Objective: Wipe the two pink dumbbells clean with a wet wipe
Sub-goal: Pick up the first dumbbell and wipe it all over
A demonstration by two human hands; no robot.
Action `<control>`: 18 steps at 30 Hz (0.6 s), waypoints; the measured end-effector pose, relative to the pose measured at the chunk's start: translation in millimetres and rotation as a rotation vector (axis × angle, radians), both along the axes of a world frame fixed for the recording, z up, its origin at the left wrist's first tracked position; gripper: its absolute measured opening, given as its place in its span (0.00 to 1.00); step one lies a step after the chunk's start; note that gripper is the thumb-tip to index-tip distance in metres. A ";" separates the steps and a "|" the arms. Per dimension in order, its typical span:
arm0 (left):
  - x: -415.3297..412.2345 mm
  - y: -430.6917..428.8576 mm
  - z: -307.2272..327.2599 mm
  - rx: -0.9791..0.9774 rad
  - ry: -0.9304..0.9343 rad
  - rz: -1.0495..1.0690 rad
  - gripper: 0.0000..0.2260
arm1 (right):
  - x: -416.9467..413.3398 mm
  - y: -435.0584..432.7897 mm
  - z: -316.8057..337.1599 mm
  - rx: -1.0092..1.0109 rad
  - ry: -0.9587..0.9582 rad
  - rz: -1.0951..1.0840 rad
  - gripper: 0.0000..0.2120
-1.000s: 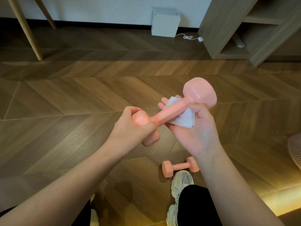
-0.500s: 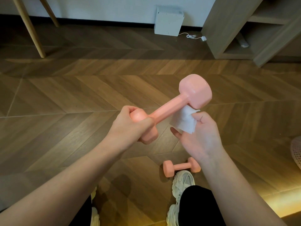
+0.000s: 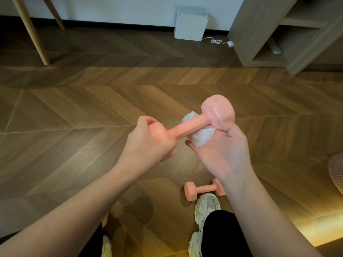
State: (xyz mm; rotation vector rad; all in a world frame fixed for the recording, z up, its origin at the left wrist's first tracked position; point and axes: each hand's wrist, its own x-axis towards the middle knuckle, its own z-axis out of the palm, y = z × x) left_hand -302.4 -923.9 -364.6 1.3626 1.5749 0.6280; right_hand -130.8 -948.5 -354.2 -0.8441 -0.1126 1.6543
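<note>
I hold a pink dumbbell (image 3: 193, 127) in the air, tilted up to the right. My left hand (image 3: 148, 143) grips its lower head. A white wet wipe (image 3: 201, 137) is wrapped under the handle, close to the upper head, and my right hand (image 3: 220, 151) cups it palm up with the thumb against that head. A second pink dumbbell (image 3: 203, 189) lies on the wooden floor just in front of my right shoe, partly hidden by my right wrist.
My white shoes (image 3: 206, 206) and black trousers show at the bottom. A white box (image 3: 190, 25) with a cable stands by the far wall. A wooden shelf unit (image 3: 289, 32) is at the top right, chair legs (image 3: 31, 32) top left, a pink perforated object (image 3: 336, 173) at the right edge.
My right hand has turned palm up and brought the wipe round the handle under the upper head. The dumbbell's upper head has moved slightly. The floor dumbbell has not moved.
</note>
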 end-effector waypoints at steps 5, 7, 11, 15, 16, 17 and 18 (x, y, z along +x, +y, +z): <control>4.2 -7.6 -3.6 0.206 0.092 -0.133 0.27 | 1.2 1.6 -5.7 0.093 0.102 -0.075 0.24; 5.2 -4.2 -2.3 0.135 0.076 -0.144 0.25 | 2.0 2.5 -4.2 0.131 0.109 -0.095 0.21; 7.5 3.9 -0.9 -0.222 -0.159 -0.141 0.27 | 7.5 4.5 0.0 0.154 0.063 -0.102 0.15; 1.4 6.2 -1.8 -0.503 -0.403 -0.241 0.25 | 4.4 4.4 2.3 0.135 0.065 -0.100 0.16; 0.4 6.6 -1.9 -0.537 -0.440 -0.245 0.22 | 2.9 5.1 0.6 0.109 0.053 -0.107 0.16; -0.1 6.5 -2.1 -0.548 -0.454 -0.239 0.20 | 1.4 6.5 -0.5 0.079 0.037 -0.114 0.14; -0.5 5.7 -2.8 -0.538 -0.443 -0.231 0.20 | 0.2 8.5 -1.3 0.045 0.018 -0.126 0.12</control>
